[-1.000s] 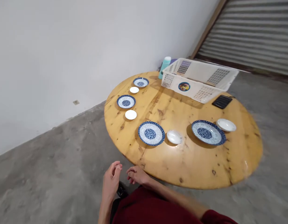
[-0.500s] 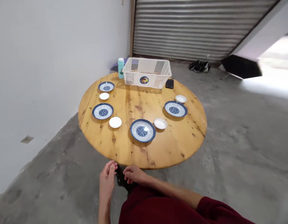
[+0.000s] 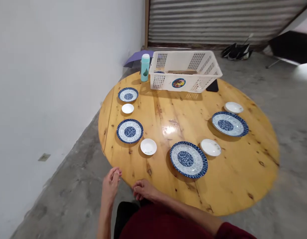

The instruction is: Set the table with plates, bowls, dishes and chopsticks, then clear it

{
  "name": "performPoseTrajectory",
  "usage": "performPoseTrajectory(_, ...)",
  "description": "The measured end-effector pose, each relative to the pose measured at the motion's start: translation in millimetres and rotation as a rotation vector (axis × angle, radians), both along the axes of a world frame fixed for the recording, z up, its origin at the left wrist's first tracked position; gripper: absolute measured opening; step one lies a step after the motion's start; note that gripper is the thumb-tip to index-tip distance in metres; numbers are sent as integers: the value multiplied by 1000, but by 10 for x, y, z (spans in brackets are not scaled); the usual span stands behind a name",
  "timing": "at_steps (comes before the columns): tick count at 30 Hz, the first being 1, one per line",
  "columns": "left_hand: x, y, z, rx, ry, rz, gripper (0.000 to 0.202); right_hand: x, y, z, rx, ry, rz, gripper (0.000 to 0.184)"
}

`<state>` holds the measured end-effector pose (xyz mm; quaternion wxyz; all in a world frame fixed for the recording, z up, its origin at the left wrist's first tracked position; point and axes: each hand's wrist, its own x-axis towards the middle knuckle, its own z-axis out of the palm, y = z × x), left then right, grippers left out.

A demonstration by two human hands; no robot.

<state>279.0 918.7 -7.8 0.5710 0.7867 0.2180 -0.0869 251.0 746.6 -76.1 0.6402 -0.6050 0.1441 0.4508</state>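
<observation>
My left hand [image 3: 112, 179] hovers by the near left edge of the round wooden table [image 3: 153, 172], fingers loosely bent and holding nothing visible. Close to the same edge, my right hand [image 3: 143, 189] is relaxed, its fingers half curled and partly hidden, with nothing seen in it. The nearest dishes are a small white dish [image 3: 148, 146] and a blue-and-white plate [image 3: 129, 131] on the left. Another blue-and-white plate [image 3: 188, 159] lies to the right of my hands, beside a second small white dish [image 3: 210, 147]. Neither hand touches a dish.
Farther left are a blue-rimmed plate [image 3: 128, 95] and a small dish [image 3: 127, 108]; at right, a plate [image 3: 230, 124] and a dish [image 3: 233, 107]. A white basket [image 3: 165, 83] holding chopsticks [image 3: 182, 72], a turquoise bottle [image 3: 145, 68] and a black phone-like object [image 3: 212, 86] stand at the back. A wall is left.
My view has moved closer to the table and shifted left, so the dishes appear larger and farther right. Both hands stay near the edge; the left fingers have drawn slightly closer together.
</observation>
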Motion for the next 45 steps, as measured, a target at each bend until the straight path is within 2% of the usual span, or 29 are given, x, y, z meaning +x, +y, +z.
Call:
performPoseTrajectory(4,708,153,40,-29,13,-75,65,287,77,24,31,-48,-219,16)
performPoseTrajectory(9,1933,262,-21,-98,-36,-154,47,438,89,-83,49,-80,-417,33)
performPoseTrajectory(13,3035,262,-150,-142,-43,-176,34,532,179,-194,-3,-16,-608,53)
performPoseTrajectory(16,3774,212,-264,-150,-25,-204,29,651,325,-183,-29,40,-774,64)
performPoseTrajectory(19,4379,134,-396,-137,-6,-269,28,795,508,-117,-43,75,-933,72)
performPoseTrajectory(23,4984,-40,-584,-113,13,-342,32,974,722,-47,-107,135,-1127,85)
performPoseTrajectory(29,5537,-344,-764,-125,26,-357,29,1142,874,36,-191,144,-1293,82)
performPoseTrajectory(35,5774,-505,-767,-37,14,-370,17,1235,924,49,-249,151,-1381,78)
performPoseTrajectory(39,5738,-393,-580,-2,-85,-433,17,1211,905,99,-319,104,-1392,80)
performPoseTrajectory(42,5621,-183,-329,-10,-182,-525,15,1215,857,217,-446,19,-1404,76)
performPoseTrajectory(45,5385,38,-73,-51,-289,-671,18,1343,782,383,-511,-105,-1445,68)
